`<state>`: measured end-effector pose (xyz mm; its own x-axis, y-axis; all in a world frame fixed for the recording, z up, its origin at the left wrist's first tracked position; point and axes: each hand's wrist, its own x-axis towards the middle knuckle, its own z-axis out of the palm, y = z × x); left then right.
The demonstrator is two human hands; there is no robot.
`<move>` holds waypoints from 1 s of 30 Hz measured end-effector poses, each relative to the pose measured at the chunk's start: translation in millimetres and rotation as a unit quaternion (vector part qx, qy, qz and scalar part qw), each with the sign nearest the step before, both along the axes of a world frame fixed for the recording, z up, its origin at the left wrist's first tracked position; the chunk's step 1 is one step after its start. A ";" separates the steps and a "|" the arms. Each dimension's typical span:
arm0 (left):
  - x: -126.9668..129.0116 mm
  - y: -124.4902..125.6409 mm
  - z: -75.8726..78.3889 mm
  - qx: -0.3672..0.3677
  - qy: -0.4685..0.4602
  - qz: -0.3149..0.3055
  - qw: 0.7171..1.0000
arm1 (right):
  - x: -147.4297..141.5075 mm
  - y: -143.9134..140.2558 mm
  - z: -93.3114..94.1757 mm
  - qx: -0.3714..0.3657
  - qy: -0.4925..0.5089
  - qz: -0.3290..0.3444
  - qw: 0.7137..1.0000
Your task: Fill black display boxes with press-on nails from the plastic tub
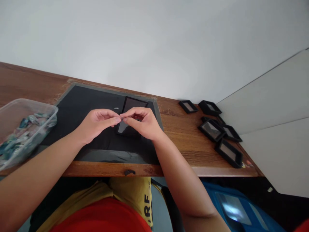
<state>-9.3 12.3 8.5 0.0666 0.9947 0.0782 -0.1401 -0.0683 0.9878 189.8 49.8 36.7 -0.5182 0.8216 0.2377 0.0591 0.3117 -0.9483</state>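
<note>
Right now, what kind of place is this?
Probably a small craft desk: a wooden table against a wall, a black work mat, black frame boxes and a clear tub of bits.

Hidden and cut off

Whatever the fingertips pinch is too small to tell; the plastic tub (left edge) is cropped.

Both hands are meeting fingertip to fingertip above a black mat: the left hand and right hand are pinching something too small to identify. A black frame is lying beneath them. A clear tub is sitting left; 6 small black frames are lying right.
</note>
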 end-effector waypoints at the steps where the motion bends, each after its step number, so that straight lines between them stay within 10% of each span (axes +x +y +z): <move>1: -0.3 0.1 -0.7 -0.002 -0.002 0.001 1.000 | 0.4 -0.6 1.4 0.001 0.003 0.000 1.000; 15: -1.6 3.7 -2.9 -0.021 -0.017 -0.002 1.000 | 7.0 -5.8 1.1 0.186 -0.130 -0.052 0.972; 30: -3.5 3.6 -0.6 -0.013 -0.019 -0.016 1.000 | 7.7 -6.9 2.8 0.216 -0.112 -0.020 0.970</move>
<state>-12.8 15.9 8.0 0.0959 0.9939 0.0547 -0.1795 -0.0368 0.9831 197.5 42.9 39.5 -0.5657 0.6914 0.4493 0.2693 0.6699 -0.6919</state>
